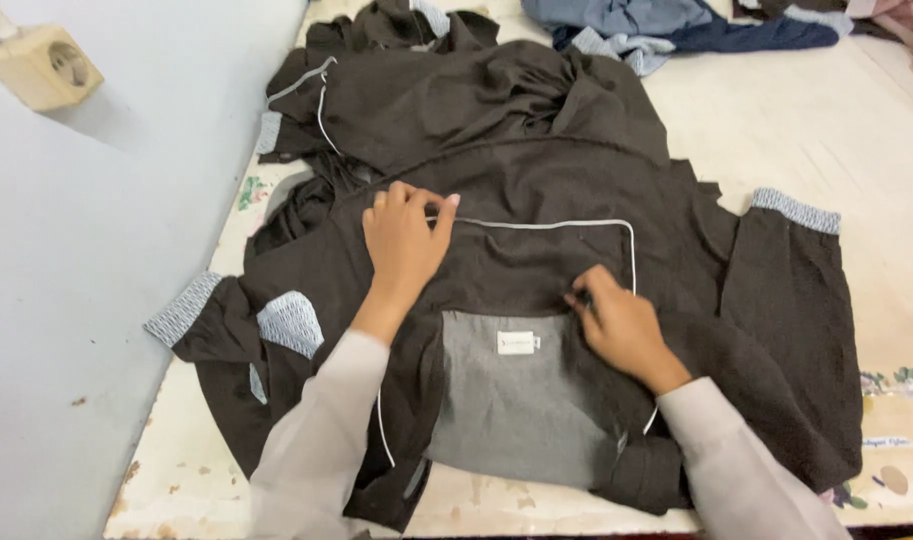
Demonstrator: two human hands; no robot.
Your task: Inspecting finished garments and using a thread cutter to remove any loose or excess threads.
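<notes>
While flat, both hands [407, 240] press dark garment [537, 190].

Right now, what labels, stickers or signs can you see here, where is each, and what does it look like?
Neck label: small white rectangle sewn on the grey lining, between the two hands.
Table sticker: small pale strip at the table's right edge, beside flower decals.
Flower decal: green and pink, on the table's left edge.
</notes>
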